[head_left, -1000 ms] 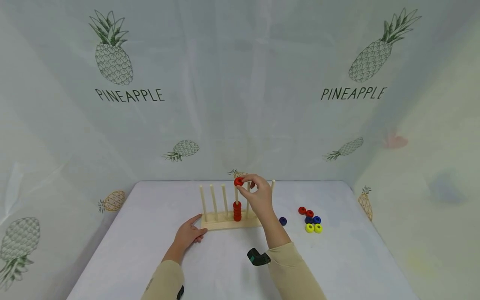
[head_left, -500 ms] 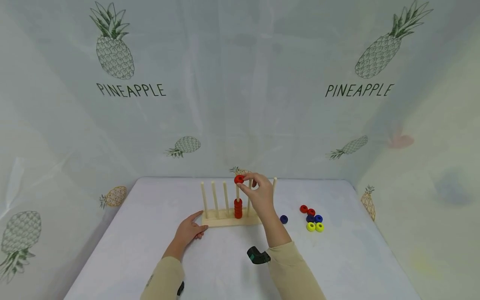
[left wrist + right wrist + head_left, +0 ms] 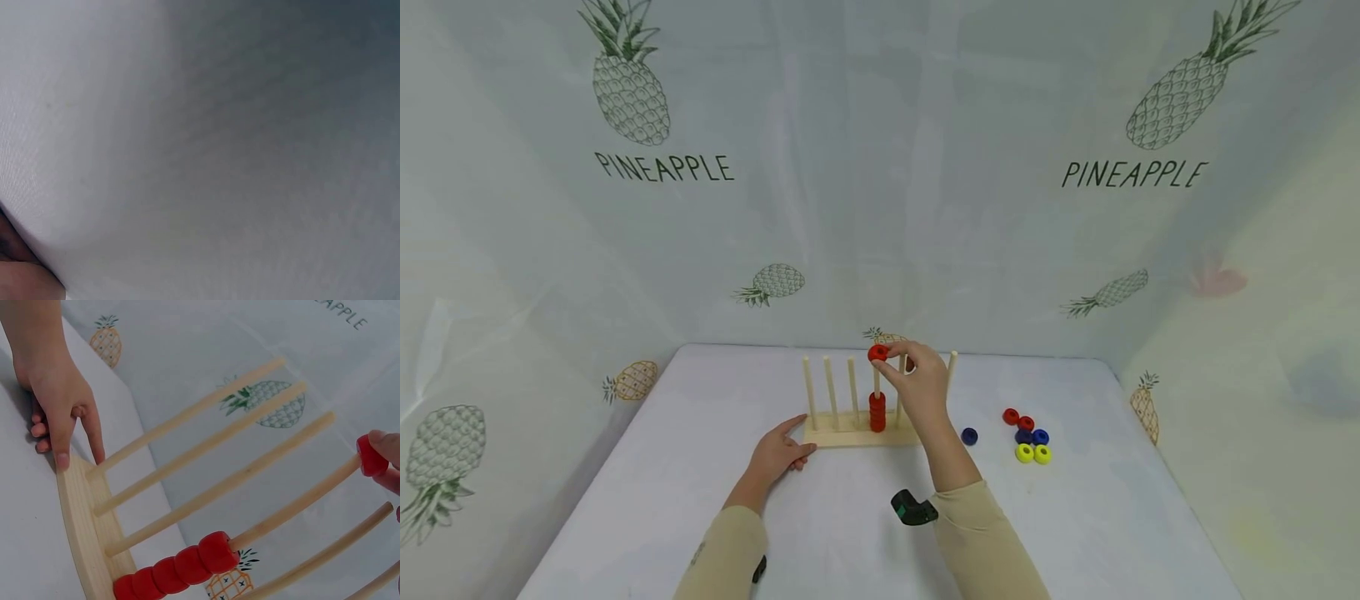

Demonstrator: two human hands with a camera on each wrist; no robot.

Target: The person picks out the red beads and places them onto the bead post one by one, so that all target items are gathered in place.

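A wooden peg stand point(image 3: 838, 437) with a row of upright pegs is on the table. My left hand point(image 3: 775, 454) holds its left end between thumb and index finger; other fingers are curled. My right hand point(image 3: 922, 385) pinches a red bead point(image 3: 877, 353) by thumb and fingertips at the top of the fourth peg from the left. In the right wrist view, that bead point(image 3: 372, 456) sits right at the peg's tip. Lower on the same peg is a stack of several red beads point(image 3: 167, 575). A bit of dark red point(image 3: 910, 364) shows among my right fingers.
Right of the stand lie a lone dark blue bead point(image 3: 969, 437) and a cluster: red beads point(image 3: 1011, 417), blue beads point(image 3: 1041, 437) and yellow beads point(image 3: 1025, 453). A pineapple-print curtain point(image 3: 865, 167) hangs behind the white table point(image 3: 850, 533). The left wrist view shows mostly a blurred pale surface.
The head view has tilted down slightly, so the stand, table and hands sit a little higher in it. Both hands keep their holds, and the red bead stays at the peg's top.
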